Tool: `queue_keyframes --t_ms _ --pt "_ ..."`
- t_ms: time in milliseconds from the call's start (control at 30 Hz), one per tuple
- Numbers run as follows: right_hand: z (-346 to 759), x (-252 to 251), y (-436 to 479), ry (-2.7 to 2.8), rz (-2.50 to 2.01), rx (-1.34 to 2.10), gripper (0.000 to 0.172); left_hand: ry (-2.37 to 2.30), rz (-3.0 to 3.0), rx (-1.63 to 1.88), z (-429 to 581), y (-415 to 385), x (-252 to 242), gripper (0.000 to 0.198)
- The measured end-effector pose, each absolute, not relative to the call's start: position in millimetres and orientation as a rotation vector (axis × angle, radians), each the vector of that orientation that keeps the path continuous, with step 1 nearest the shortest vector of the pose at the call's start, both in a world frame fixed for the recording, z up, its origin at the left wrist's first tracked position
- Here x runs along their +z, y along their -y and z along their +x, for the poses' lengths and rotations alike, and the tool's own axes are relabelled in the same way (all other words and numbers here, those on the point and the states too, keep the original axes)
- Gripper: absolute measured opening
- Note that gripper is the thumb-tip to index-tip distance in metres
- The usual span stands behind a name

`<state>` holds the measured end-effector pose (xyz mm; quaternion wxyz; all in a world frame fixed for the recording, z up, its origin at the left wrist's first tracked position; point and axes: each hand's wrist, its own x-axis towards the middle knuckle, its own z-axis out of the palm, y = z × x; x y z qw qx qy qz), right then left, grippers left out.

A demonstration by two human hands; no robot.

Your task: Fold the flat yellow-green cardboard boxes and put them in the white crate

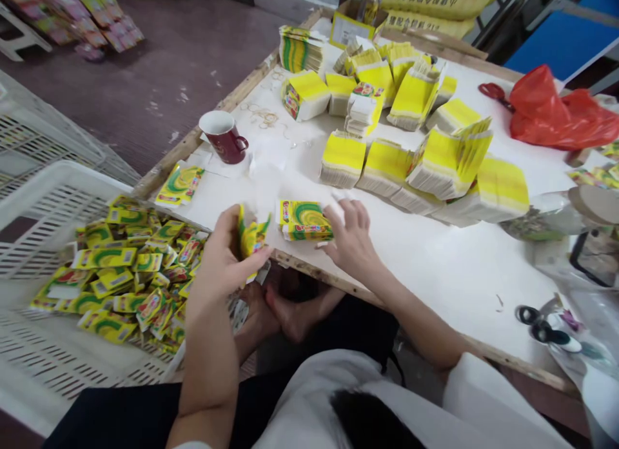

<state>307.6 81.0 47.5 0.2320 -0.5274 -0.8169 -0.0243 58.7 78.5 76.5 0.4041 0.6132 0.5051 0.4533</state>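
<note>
My left hand (229,259) grips a folded yellow-green packet (254,236) between thumb and fingers, over the table's near edge. To its right, a small pile of flat yellow-green packets (304,220) lies on the white table (425,262). My right hand (351,233) is at the right end of that pile, its fingers curled and touching it; whether it grips a packet is hard to tell. Left of my hands, a white plastic basket (62,184) holds many folded packets (111,281). One flat packet (180,183) lies at the table's left corner.
A maroon mug (225,137) stands near the left table edge. Bundled yellow cards (342,155) stand in rows farther back. Rubber bands (264,117) lie near the mug. At the right are a red plastic bag (556,110) and black-handled scissors (539,326).
</note>
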Motion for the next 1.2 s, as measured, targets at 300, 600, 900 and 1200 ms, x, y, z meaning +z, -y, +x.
queue_keyframes --t_ms 300,600,900,1200 --pt "295 7 -119 2.568 -1.403 -0.031 0.052 -1.111 1.241 1.508 79 -77 66 0.076" --pt "299 41 -100 2.046 -1.3 0.574 0.071 -1.265 1.569 1.39 102 -77 53 0.078" --pt "259 50 -73 1.14 -1.003 1.601 0.062 -1.388 1.946 1.192 119 -69 40 0.075" --pt "281 57 -82 1.285 -1.223 1.277 0.029 -1.58 2.367 1.31 119 -74 31 0.064"
